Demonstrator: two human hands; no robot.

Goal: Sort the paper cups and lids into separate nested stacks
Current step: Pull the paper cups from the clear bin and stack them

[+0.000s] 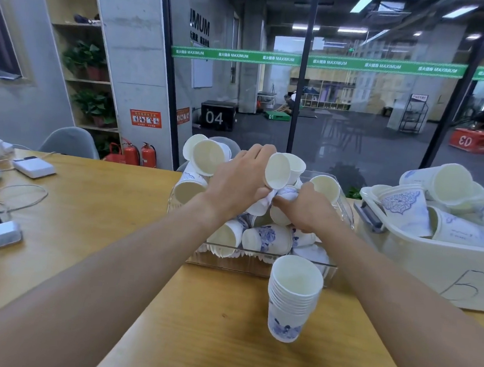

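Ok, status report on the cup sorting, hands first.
Left hand and right hand both gripping cups in the clear bin. Nested stack upright on the table, nearest the camera. No lids visible. Nothing blocking.

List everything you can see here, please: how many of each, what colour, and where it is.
Nested cup stack: one, white with blue print, upright on the table in front of the clear bin.
Loose paper cups: many, white and blue, heaped in the clear bin.
More cups: several, in the white bin at right.
Table: one, light wood.
White boxes with cables: a few, at far left.
Fire extinguishers: two, red, by the pillar.
Chair: one, grey, behind the table.
Left hand: over the heap, gripping a cup.
Right hand: on the heap, fingers curled on a cup.
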